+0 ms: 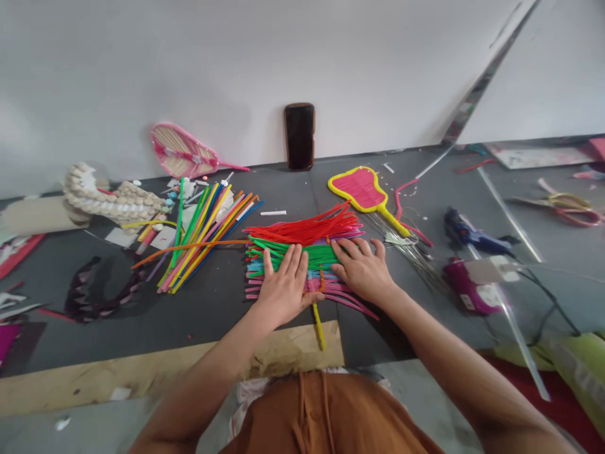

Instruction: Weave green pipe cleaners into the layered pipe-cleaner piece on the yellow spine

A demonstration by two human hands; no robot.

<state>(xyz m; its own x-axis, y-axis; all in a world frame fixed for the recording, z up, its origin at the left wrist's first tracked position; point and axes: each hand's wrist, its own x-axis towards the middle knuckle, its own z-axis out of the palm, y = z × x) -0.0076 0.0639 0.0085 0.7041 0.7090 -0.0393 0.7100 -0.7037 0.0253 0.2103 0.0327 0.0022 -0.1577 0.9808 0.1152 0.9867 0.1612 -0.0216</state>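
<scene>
A row of pipe cleaners (pixel 305 230) lies side by side in front of me, red at the far edge, then green, blue and pink toward me. My left hand (pixel 286 277) rests flat on the green and blue ones, fingers stretched out. Over the right part lies my right hand (pixel 362 265), its fingers spread and pressing on the green ones. One orange pipe cleaner (pixel 198 244) sticks out to the left. Below the row a yellow stem (pixel 319 328) points toward me. What lies under my palms is hidden.
Loose coloured pipe cleaners (pixel 203 233) lie left. A yellow-edged pink fan (pixel 362 189) is behind my right hand; a pink leaf-shaped fan (pixel 182 151) and a phone (pixel 299 135) lean on the wall. Right are a glue gun (pixel 477 233), a purple power strip (pixel 470 293) and scissors (pixel 562 205).
</scene>
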